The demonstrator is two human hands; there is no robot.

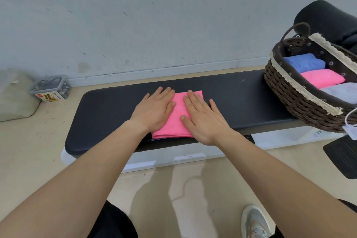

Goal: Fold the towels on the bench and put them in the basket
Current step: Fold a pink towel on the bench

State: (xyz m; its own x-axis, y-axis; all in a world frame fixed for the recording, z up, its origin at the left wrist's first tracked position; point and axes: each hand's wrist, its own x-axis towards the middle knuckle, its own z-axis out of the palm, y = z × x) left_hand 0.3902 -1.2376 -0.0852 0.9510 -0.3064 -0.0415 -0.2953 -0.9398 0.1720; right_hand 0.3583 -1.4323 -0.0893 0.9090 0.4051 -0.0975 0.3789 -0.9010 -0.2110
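Pale, scuffed wall (135, 15) and beige floor (38, 141) frame a long black padded bench (116, 106) that runs across the view; at its right end sits a dark wicker basket (286, 94) with a lace-trimmed lining; three folded towels lie side by side inside it, a blue one (304, 62) farthest, a pink one (321, 79) in the middle, a pale grey one (342, 92) nearest. On the middle of the bench, toward its near edge, lies the pink towel (176, 121), folded to a small rectangle; no other loose towel shows on the bench. Both hands rest flat on it, fingers straight and slightly spread; the left hand (154, 109) covers its left edge, the right hand (202, 117) its right half; neither pinches the cloth.

I judge the folding finished and this a smoothing press; the task looks nearly done. Next the towel wants lifting as one packet, fingers slid beneath so the layers do not slip apart, then carrying right to the basket; how much room is left there cannot be told, since its near end runs out of view.
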